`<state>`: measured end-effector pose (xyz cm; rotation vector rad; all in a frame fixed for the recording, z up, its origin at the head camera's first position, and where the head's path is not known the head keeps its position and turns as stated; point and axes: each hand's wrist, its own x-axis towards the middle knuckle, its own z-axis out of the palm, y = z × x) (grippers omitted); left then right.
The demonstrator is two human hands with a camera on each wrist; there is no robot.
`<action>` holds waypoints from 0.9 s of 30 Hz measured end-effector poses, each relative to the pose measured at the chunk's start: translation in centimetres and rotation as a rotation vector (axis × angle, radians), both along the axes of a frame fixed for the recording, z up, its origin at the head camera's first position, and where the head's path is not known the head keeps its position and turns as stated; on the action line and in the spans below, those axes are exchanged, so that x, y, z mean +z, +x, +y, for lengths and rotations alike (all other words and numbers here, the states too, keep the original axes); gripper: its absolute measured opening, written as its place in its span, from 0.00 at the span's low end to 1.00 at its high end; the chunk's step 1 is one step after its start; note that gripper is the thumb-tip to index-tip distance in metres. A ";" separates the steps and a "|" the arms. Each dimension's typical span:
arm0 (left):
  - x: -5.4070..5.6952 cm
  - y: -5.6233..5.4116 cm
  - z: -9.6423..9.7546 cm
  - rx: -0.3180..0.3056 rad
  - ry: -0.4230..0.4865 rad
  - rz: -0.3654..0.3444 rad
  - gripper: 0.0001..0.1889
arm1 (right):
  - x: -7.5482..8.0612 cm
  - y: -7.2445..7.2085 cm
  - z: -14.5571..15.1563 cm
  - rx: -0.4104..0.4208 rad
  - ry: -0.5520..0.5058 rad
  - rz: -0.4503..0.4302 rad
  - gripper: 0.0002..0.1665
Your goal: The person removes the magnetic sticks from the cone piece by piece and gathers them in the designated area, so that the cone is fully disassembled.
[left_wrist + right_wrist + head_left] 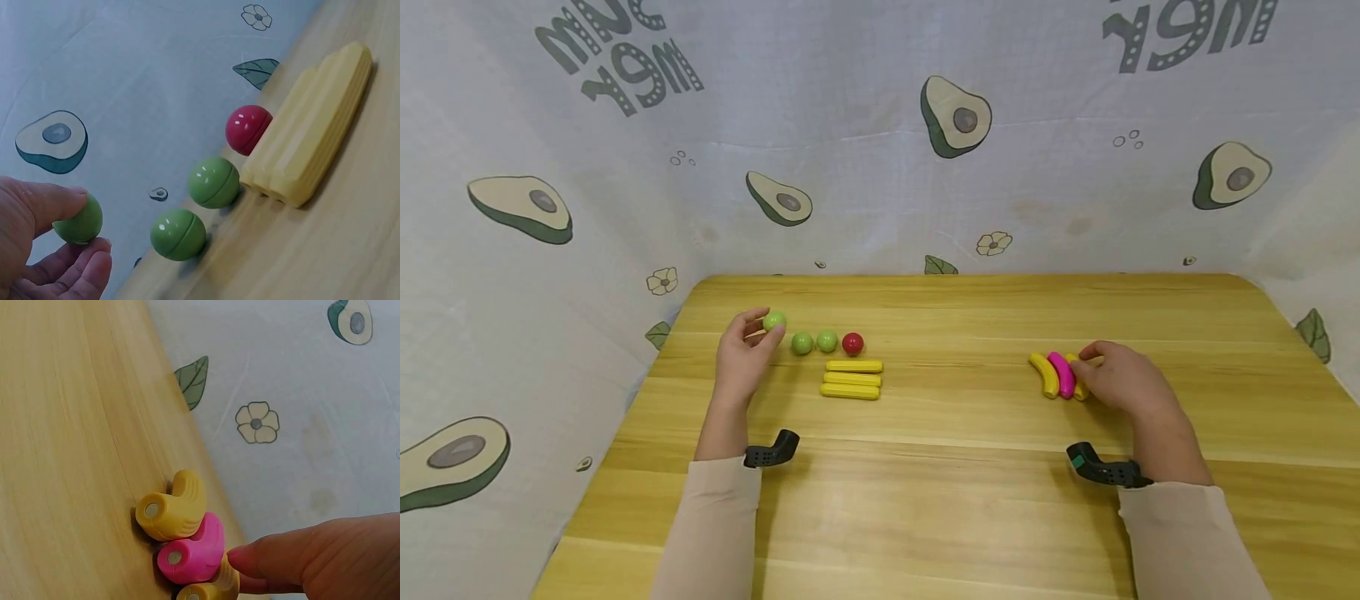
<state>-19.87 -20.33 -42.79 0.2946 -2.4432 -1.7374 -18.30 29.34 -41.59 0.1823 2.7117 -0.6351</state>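
My left hand (743, 358) pinches a green ball (81, 222) between thumb and fingers, left of the ball row. Two more green balls (802, 343) and a red ball (852, 343) stand in that row on the table. On the right, my right hand (1127, 379) pinches the rightmost yellow curved piece (228, 581) with thumb and fingers, partly covering it. Against it lies a pink curved piece (1062, 375), then another yellow curved piece (169, 515). Round silvery discs show in the ends of these curved pieces.
Several yellow rods (852, 379) lie side by side below the balls on the wooden table (940, 500). Behind the table's far edge hangs a pale curtain (865, 100) with avocado prints. Each wrist wears a black camera band (772, 450).
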 end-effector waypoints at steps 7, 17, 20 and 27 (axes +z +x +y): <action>-1.3 -0.2 -0.8 0.071 -0.042 -0.120 0.25 | 0.1 0.1 -0.1 -0.015 -0.003 -0.011 0.32; -2.0 -0.2 -0.8 0.036 -0.238 -0.246 0.23 | 0.2 0.1 -0.3 -0.015 -0.017 -0.019 0.33; -1.9 -0.2 -0.8 0.036 -0.255 -0.251 0.23 | 0.3 0.1 -0.3 -0.013 -0.014 -0.020 0.33; -1.9 -0.3 -0.8 0.041 -0.265 -0.259 0.24 | 0.2 0.1 -0.2 -0.020 -0.015 -0.029 0.33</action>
